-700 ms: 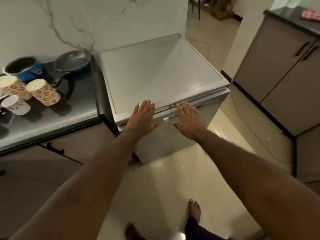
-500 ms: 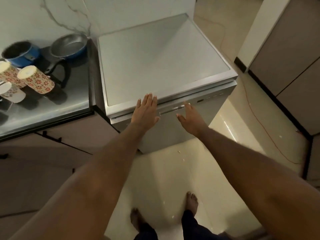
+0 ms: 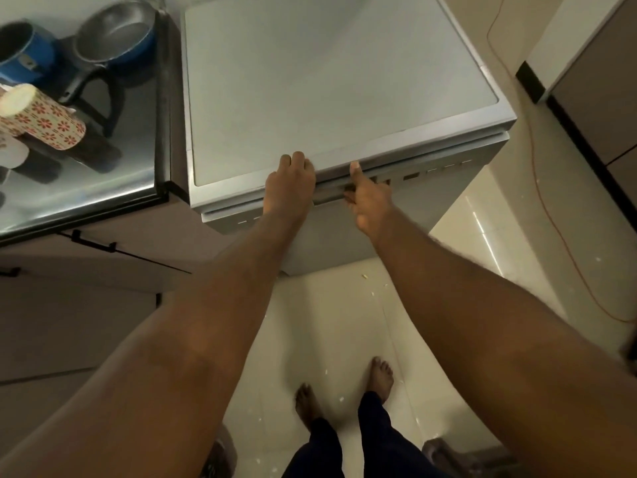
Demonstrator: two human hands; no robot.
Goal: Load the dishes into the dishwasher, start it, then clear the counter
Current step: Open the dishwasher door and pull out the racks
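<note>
The silver dishwasher stands against the wall, with its door closed. My left hand rests on the front edge of its top, fingers bent. My right hand grips the door handle: the fingers are tucked under it and the thumb points up at the top edge. On the counter to the left stand a blue frying pan, a blue saucepan and a floral cup.
A white cup shows at the left edge behind the floral one. Brown cabinets stand at the right. An orange cable runs across the pale floor. My bare feet stand close before the dishwasher. Cabinet doors lie under the counter.
I have stepped closer and leaned over. My left hand's fingers went from flat to bent on the top edge. My right hand's fingers slipped under the door handle.
</note>
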